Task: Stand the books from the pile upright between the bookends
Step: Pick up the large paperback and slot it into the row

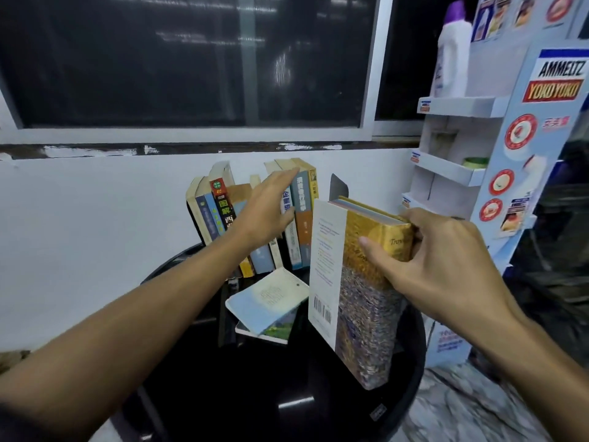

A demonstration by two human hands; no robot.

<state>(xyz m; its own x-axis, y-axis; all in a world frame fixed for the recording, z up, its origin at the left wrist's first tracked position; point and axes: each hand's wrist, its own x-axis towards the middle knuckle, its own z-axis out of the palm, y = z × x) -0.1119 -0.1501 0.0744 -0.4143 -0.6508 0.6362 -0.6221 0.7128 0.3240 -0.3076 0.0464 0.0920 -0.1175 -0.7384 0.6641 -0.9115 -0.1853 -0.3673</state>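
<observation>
A row of upright books (301, 215) stands at the back of a round black table (287, 393), leaning left. My left hand (264, 212) lies flat against their spines with fingers spread. My right hand (433, 263) grips a thick book with a gold and mottled cover (360, 301), held upright above the table, right of the row. A dark bookend (338, 188) rises behind it at the row's right end. Two flat books (267, 304) lie stacked on the table below the row. The left bookend is hidden.
A white wall and dark window stand behind the table. A cardboard display rack (462, 173) with a white bottle (452, 55) is close on the right. The marbled floor (471, 413) shows at lower right.
</observation>
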